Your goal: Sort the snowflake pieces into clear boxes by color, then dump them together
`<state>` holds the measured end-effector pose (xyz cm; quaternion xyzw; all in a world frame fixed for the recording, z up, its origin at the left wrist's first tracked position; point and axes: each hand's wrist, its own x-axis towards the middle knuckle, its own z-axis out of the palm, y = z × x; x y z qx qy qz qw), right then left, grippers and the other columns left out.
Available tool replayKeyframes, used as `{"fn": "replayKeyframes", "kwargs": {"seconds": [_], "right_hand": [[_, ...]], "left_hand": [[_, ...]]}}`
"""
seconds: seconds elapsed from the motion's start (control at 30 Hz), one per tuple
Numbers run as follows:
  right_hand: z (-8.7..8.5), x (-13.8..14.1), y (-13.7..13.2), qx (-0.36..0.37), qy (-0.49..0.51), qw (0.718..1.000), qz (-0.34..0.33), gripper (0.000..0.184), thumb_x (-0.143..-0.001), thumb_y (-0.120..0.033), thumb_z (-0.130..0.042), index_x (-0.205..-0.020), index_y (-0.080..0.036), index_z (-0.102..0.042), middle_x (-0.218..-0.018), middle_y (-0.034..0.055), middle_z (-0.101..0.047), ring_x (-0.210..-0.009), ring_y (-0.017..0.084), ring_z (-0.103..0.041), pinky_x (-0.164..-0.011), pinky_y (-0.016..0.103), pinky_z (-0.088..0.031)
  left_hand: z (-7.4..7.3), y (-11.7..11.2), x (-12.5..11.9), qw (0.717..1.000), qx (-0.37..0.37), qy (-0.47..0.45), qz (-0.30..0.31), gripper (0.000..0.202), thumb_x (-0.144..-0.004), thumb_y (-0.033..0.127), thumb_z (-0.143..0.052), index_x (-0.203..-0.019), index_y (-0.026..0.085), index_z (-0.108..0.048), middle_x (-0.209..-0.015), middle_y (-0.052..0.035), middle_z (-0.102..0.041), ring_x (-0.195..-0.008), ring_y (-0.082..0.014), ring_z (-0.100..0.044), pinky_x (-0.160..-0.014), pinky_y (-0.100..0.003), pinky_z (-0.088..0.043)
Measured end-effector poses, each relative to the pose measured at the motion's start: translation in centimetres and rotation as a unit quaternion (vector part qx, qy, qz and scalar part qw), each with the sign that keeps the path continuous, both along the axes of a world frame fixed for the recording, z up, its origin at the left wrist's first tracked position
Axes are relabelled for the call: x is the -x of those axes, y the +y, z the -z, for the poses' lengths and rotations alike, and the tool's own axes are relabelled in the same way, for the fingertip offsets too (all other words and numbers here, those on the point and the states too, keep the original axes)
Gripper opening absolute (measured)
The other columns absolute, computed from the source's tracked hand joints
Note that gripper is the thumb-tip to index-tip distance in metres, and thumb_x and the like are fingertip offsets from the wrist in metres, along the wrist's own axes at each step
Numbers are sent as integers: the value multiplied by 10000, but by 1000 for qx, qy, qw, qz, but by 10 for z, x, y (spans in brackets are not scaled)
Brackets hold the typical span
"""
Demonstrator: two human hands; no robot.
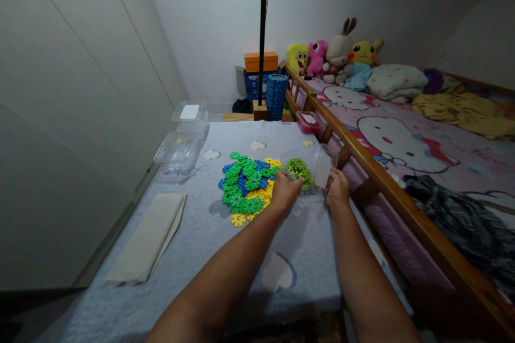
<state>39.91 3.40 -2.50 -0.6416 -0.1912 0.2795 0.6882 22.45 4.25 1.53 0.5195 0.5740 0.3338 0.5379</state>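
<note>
A clear plastic container (285,159) stands on the table with a heap of light green snowflake-shaped pieces (298,170) in it. My left hand (285,191) is at its near left side, thumb over the rim and fingers by the outer wall, closed on it. On the right, my right hand (338,186) grips a clear lid (323,165) with a white label, tilted up beside the container. Just left of my left hand lies a loose pile of green snowflake discs (243,177), mixed with blue discs (243,184) and yellow discs (238,220).
Two clear containers (175,148) (190,112) stand at the table's far left. A folded beige sheet (148,236) lies at the left. A red-filled box (308,122) sits at the back right, by the wooden bed rail (346,142). A black pole (262,37) rises behind the table.
</note>
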Motion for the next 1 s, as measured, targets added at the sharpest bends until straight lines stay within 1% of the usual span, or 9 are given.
{"fn": "replayKeyframes", "kwargs": {"seconds": [0.07, 0.13, 0.23, 0.33, 0.43, 0.53, 0.77, 0.9, 1.0], "right_hand": [[-1, 3, -1, -12, 27, 999, -11, 376, -652, -441, -636, -954, -219, -604, -663, -66, -592, -458, 112, -521, -385, 189, -293], [-3, 5, -3, -24, 49, 998, -27, 367, -621, -417, -665, -924, -222, -600, -681, -65, -612, -449, 107, -523, -364, 184, -258], [-2, 2, -4, -47, 61, 996, -52, 345, -621, -422, -685, -891, -229, -590, -644, -79, -584, -443, 104, -503, -367, 195, -282], [-1, -1, -5, -53, 53, 996, -55, 330, -646, -444, -697, -875, -230, -594, -591, -94, -534, -460, 114, -508, -397, 213, -335], [-1, -1, -6, -42, 74, 995, -52, 360, -612, -416, -726, -896, -222, -622, -608, -92, -560, -467, 117, -514, -388, 219, -321], [-1, 2, -6, -53, 101, 992, -62, 371, -574, -380, -746, -891, -220, -638, -608, -91, -576, -453, 108, -501, -376, 217, -303], [4, 3, -5, -84, 91, 989, -83, 306, -560, -339, -767, -818, -231, -643, -585, -88, -584, -474, 95, -514, -411, 203, -338], [-2, 12, -7, -53, 70, 990, -107, 318, -568, -352, -754, -842, -226, -655, -577, -82, -582, -473, 100, -511, -412, 203, -340], [-12, 28, -8, -26, 68, 983, -166, 339, -565, -366, -764, -845, -219, -640, -575, -81, -588, -447, 93, -482, -398, 202, -339]], "left_hand": [[1, -2, -6, 997, 70, -39, 17, 335, -856, 332, -726, -1069, 203, -502, -662, 49, -575, -545, -149, -597, -565, -254, -460], [2, -2, -9, 994, 87, -59, 32, 190, -867, 289, -674, -918, 208, -509, -618, 48, -560, -516, -137, -584, -516, -228, -422], [1, -2, -5, 998, 43, -52, 20, 173, -819, 224, -642, -761, 213, -480, -566, 45, -550, -500, -123, -565, -497, -207, -379], [-6, 1, 11, 999, -23, -48, 4, 168, -767, 195, -625, -703, 213, -470, -559, 52, -534, -489, -105, -520, -513, -208, -365], [-19, 7, 42, 994, -93, -62, -19, 153, -757, 230, -619, -716, 215, -473, -586, 70, -485, -504, -93, -476, -528, -204, -354], [-35, 14, 87, 987, -148, -47, -34, 162, -744, 279, -623, -710, 217, -477, -589, 73, -448, -507, -89, -409, -516, -206, -312], [-62, 24, 194, 979, -189, 73, -31, 226, -664, 370, -672, -695, 220, -506, -597, 53, -483, -536, -109, -422, -526, -235, -313], [-72, 24, 229, 964, -197, 179, -26, 189, -665, 361, -651, -708, 222, -530, -613, 39, -529, -568, -133, -475, -558, -254, -332], [-77, 21, 238, 938, -209, 276, -32, 129, -686, 321, -622, -705, 222, -541, -627, 25, -565, -594, -152, -515, -581, -270, -323]]}}
